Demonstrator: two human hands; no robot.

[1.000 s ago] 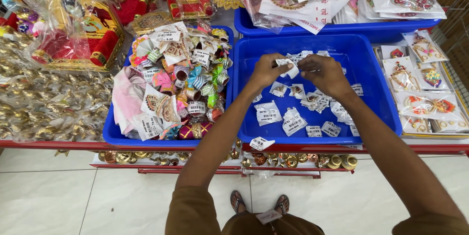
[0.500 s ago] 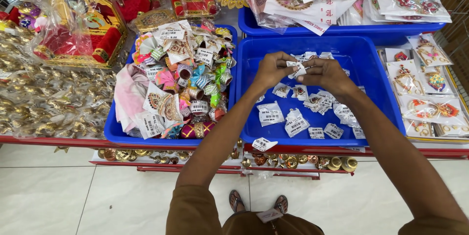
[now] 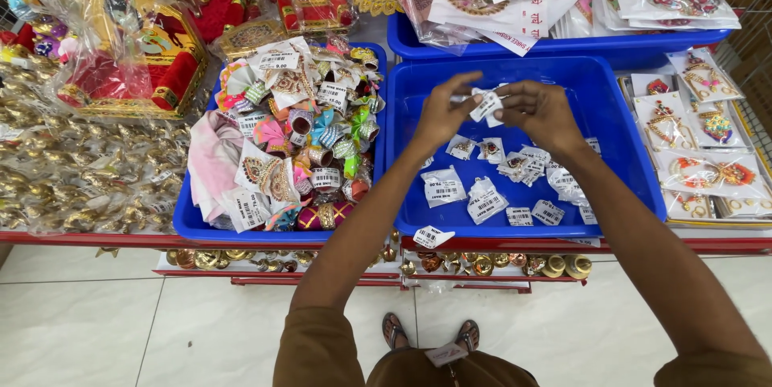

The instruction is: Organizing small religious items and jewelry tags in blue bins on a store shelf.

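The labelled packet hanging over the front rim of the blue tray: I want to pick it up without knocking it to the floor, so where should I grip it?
Pinch the white packet by its outer end, the part that sticks out past the tray's front rim, coming from the front and slightly below. That end hangs free, so fingers probably fit above and beneath it.

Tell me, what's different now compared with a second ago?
Little changed. Both hands, left hand and right hand, lifted slightly above the blue tray, still pinching a small white packet between them. The loose packets on the tray floor and the neighbouring tray of colourful trinkets stayed put.
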